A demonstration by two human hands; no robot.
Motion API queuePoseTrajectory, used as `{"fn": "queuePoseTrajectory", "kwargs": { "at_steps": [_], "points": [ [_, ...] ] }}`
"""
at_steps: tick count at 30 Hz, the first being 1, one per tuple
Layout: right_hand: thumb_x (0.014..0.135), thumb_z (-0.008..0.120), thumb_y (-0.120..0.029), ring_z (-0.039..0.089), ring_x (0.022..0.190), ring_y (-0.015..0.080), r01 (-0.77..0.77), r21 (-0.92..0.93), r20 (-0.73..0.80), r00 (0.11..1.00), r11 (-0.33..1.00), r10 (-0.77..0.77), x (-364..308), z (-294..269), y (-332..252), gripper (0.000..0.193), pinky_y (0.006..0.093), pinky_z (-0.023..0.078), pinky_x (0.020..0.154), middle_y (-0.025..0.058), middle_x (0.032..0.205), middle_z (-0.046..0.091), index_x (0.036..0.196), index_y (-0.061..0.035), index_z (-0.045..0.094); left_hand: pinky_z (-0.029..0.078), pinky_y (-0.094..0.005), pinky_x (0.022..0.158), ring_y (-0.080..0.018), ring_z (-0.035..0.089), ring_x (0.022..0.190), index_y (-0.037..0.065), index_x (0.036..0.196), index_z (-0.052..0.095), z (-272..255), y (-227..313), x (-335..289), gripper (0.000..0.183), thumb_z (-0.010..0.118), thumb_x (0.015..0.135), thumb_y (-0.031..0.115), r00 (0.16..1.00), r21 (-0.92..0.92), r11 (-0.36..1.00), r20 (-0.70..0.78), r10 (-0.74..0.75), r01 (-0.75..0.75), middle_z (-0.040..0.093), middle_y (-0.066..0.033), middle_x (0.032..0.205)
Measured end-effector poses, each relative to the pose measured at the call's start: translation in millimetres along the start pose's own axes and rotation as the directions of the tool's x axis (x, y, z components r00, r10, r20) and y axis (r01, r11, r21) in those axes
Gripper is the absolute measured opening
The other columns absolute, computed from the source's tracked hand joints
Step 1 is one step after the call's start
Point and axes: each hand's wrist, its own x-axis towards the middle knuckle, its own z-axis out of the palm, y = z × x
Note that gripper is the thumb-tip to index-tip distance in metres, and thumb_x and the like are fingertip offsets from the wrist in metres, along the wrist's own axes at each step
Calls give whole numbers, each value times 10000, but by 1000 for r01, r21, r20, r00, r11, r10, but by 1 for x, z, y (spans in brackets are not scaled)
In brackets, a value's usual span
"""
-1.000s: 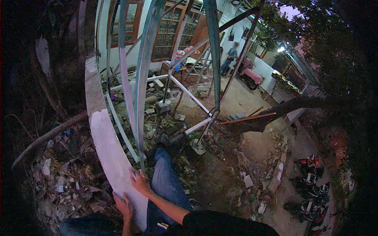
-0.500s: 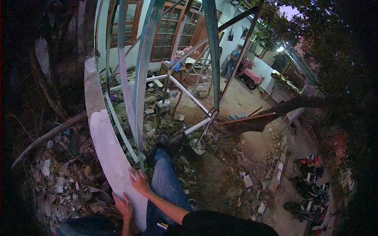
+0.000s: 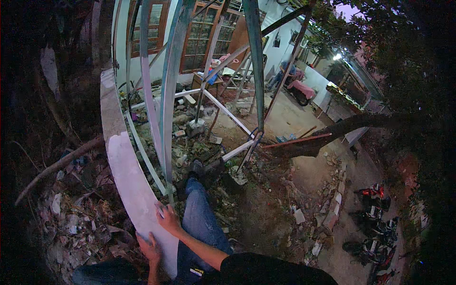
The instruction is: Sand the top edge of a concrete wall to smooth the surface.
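A long, pale beam [image 3: 137,178] runs from my lap away to the upper left, white on its near part and bare grey at its far end. My left hand [image 3: 151,251] rests on the beam's left edge with its fingers apart. Farther up, my right hand [image 3: 169,221] lies across the right edge, its fingers bent down on the white surface. Something small and pale may be under those fingers, but I cannot make it out. A small yellow-and-white item [image 3: 195,272] lies by my jeans-covered thigh [image 3: 202,213], near my black sleeve.
Metal posts [image 3: 169,95] rise close beside the beam. White-topped rails [image 3: 228,111] and a tree branch [image 3: 342,130] cross ahead. Rubble [image 3: 76,223] covers the ground below left. Several motorbikes [image 3: 375,237] stand at the right. A person [image 3: 284,71] is near a cloth-covered motorbike [image 3: 301,91].
The person in the background has bent over toward the covered motorbike. My hands stay at nearly the same places on the beam, and the view has shifted slightly.
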Motion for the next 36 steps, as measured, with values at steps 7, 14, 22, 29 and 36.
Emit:
{"fn": "queuePoseTrajectory", "kwargs": {
  "at_steps": [7,14,22,29,36],
  "points": [
    [896,635,-241,574,897,400,1,17,42,999,1000,-1,2,1,4,408,494,497,754,188,939,539,1290,-143,598,367,-468,1061,-456,451,1279,-102,1438,304,4,-6,2,710,581,970,354,1000,49,998,-12,26,-26,426,-336,1401],
    [893,628,-216,573,880,400,70,63,-76,995,996,-65,1,2,-1,453,498,494,735,190,942,537,1336,-153,563,371,-463,1058,-455,463,1265,-107,1427,317,5,-15,1,678,566,980,337,998,44,997,-17,60,-59,451,-336,1374],
    [853,632,-113,557,909,408,132,19,-71,989,991,-130,2,-2,-1,518,494,479,753,205,976,517,1361,-173,550,372,-455,1059,-440,482,1254,-117,1421,321,3,3,3,674,565,978,328,1000,31,1000,-18,8,-7,456,-345,1366],
    [810,659,-134,531,967,402,259,-45,129,959,965,-251,5,-27,-19,541,490,461,814,195,1033,509,1344,-187,591,352,-441,1088,-448,451,1291,-112,1445,288,7,-25,1,678,550,977,302,1000,109,994,16,1,-3,419,-332,1415],
    [879,618,-251,528,971,404,428,-79,73,903,900,-423,1,-3,-14,394,502,448,821,230,1027,544,1267,-198,662,326,-441,1116,-449,434,1301,-108,1450,278,-10,-12,-3,675,524,971,300,994,160,983,51,-99,90,410,-323,1424]
  ]
}}
